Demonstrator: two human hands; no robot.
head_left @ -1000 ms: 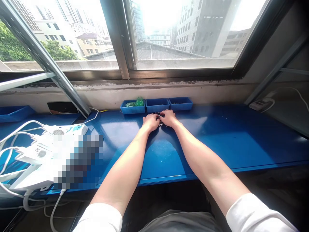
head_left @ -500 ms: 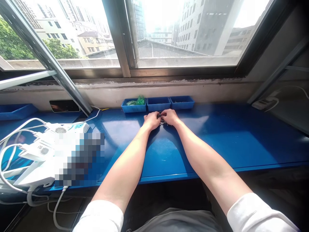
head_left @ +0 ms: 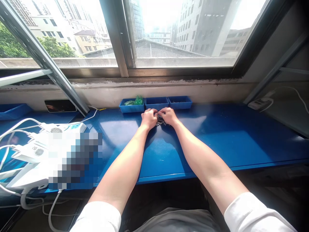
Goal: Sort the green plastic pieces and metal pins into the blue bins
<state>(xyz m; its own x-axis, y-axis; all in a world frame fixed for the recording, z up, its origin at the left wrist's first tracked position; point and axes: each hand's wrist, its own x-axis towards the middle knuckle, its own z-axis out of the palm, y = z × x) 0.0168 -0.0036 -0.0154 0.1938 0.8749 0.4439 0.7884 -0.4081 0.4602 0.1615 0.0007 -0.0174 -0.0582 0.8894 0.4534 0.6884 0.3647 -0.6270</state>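
Both hands meet over a small pile of thin dark and silvery metal pieces [head_left: 161,121], perhaps screws or pins, on the blue table [head_left: 166,151]. My left hand [head_left: 149,118] is at the pile's left side, fingers bent inward and closed at the tips. From the right, my right hand [head_left: 169,116] reaches in with thumb and finger pinched together, close to the left fingertips. Whatever the fingertips hold is too small to make out. Just behind the hands stand three blue bins: a left bin [head_left: 132,109], a middle bin [head_left: 156,105] and a right bin [head_left: 180,105].
A green plastic bag [head_left: 138,100] lies in the left bin; small metal pieces show in the right one. White chargers and cables [head_left: 33,149] crowd the table's left side, beside a pixelated area. A phone-like black slab [head_left: 60,105] leans against the wall. Metal struts [head_left: 65,87] slant down at both sides.
The fingers have shifted slightly toward the bins, and more of the metal pile shows below them. The whole view has moved a little, so things sit slightly further left.
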